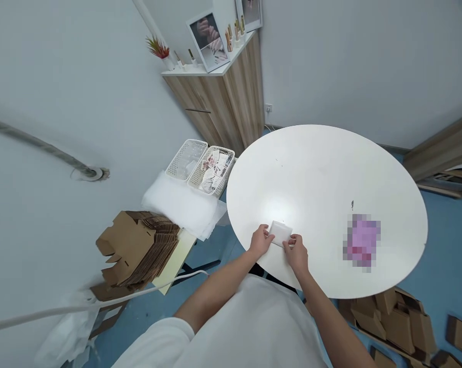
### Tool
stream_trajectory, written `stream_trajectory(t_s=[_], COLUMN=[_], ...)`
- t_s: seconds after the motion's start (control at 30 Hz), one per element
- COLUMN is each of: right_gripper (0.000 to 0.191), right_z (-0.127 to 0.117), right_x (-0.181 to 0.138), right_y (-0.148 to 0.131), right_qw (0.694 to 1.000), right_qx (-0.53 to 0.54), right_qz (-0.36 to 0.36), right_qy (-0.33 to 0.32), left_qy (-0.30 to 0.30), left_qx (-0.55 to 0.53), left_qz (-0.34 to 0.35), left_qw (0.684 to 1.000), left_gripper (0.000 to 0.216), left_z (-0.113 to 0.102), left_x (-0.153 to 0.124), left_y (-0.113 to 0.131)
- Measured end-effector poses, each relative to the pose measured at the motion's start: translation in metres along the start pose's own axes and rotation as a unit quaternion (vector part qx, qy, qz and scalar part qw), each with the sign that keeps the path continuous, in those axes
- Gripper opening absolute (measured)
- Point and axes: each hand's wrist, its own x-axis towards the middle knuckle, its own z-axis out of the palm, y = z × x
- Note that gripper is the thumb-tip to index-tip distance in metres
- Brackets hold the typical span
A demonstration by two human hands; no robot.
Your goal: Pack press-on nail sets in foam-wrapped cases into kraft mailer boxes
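Note:
A small, flat white square packet (281, 232) lies at the near edge of the white oval table (323, 163). My left hand (261, 240) grips its left side, thumb and fingers closed on the edge. On the opposite side, my right hand (297, 252) pinches the near right corner. The packet looks wrapped or folded, but what is inside it cannot be made out. Further right on the tabletop sits a blurred pink-purple item (363, 240), apart from both hands.
Left of the table stand two white baskets, one with printed cards (215, 166), one with clear bags (187, 161). Nearby are white foam sheets (180, 202) and stacked flat cardboard boxes (138, 245). Folded cardboard boxes (397, 322) lie on the floor at right. A wooden cabinet (231, 97) stands behind.

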Motion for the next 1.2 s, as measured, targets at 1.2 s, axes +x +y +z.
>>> stream_trajectory(t_s=[1.2], right_gripper=[0.071], right_z=[0.13], right_x=[0.096], right_y=[-0.194], right_qw=[0.971], right_qx=[0.232], right_qz=[0.013], right_qy=[-0.059], left_qy=[-0.052], left_qx=[-0.15], left_qz=[0.089], left_qw=[0.983], left_gripper=[0.061], left_z=[-0.159], left_x=[0.163], left_y=[-0.048])
